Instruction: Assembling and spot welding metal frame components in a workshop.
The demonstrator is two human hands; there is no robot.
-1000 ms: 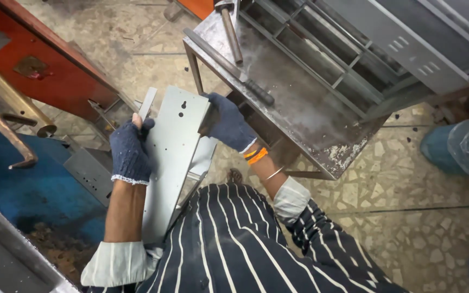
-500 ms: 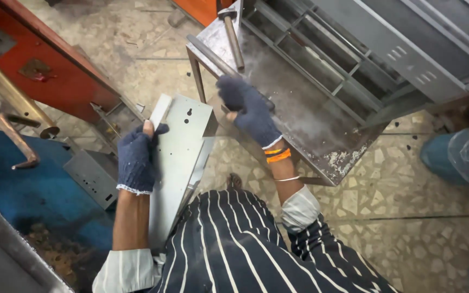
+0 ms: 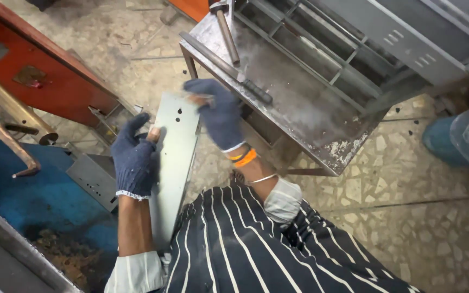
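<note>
Head | knit-gloved left hand (image 3: 134,157), right hand (image 3: 218,114) both clamped on flat grey sheet-metal panel (image 3: 176,163)

Metal panel (image 3: 176,157) stands left of table (image 3: 321,135), hammer (image 3: 225,24) on it.

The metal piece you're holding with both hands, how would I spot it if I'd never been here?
Find the scuffed steel work table, then look just beside its near corner. There, the left hand and right hand, both in dark blue knitted gloves, grip a long, pale grey sheet-metal panel with folded edges. Unlike the smaller grey bracket lying on the floor, it has small dark punched holes near its top.
</note>
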